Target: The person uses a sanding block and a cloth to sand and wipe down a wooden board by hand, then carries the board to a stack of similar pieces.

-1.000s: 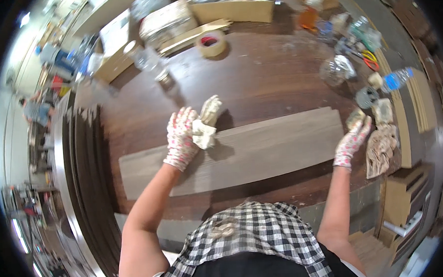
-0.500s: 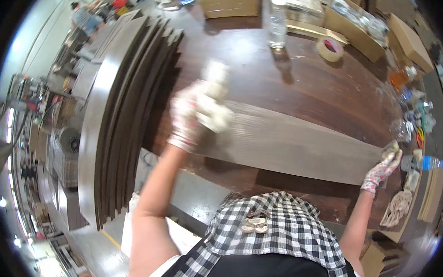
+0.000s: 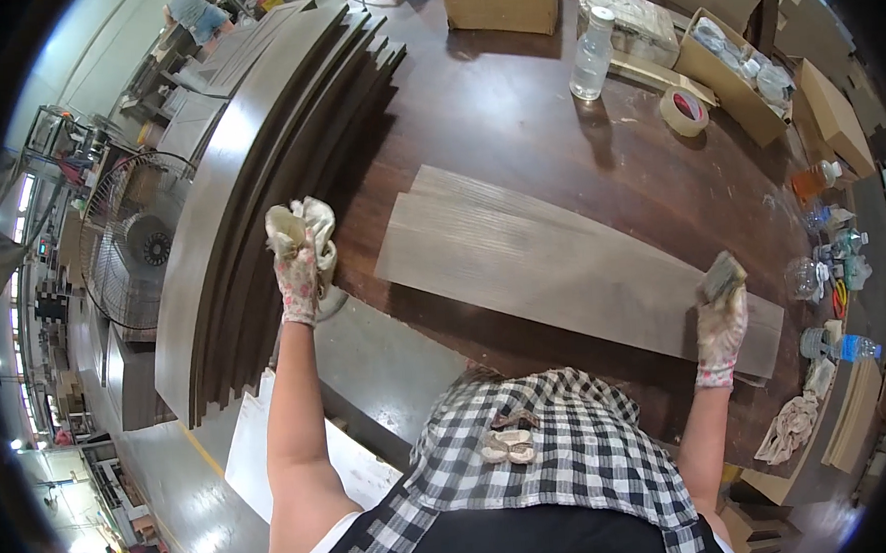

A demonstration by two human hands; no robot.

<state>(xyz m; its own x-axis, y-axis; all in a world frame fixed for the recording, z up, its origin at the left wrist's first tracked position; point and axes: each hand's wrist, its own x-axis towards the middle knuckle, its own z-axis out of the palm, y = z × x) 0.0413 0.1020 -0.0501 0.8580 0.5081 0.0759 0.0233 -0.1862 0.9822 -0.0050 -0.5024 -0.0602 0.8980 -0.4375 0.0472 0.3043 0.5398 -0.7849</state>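
Note:
My left hand, in a white glove with pink spots, grips a bunched white cloth beside the stack of boards, off the left end of the plank. A grey-brown wood plank lies aslant on the dark table, and a second board's edge shows under its far side. Over the plank's right end, my right hand, gloved alike, holds a small worn grey pad, perhaps a sanding sponge. Whether the pad touches the wood I cannot tell.
Several grey-brown boards stand stacked at the left, with a fan beyond. Farther back on the brown table are a clear bottle, a tape roll and a cardboard box. Plastic bottles line the right edge.
My left hand has swung left with the cloth, from over the plank to beside the stack. My right hand has shifted left with the pad, from the plank's right end onto its surface.

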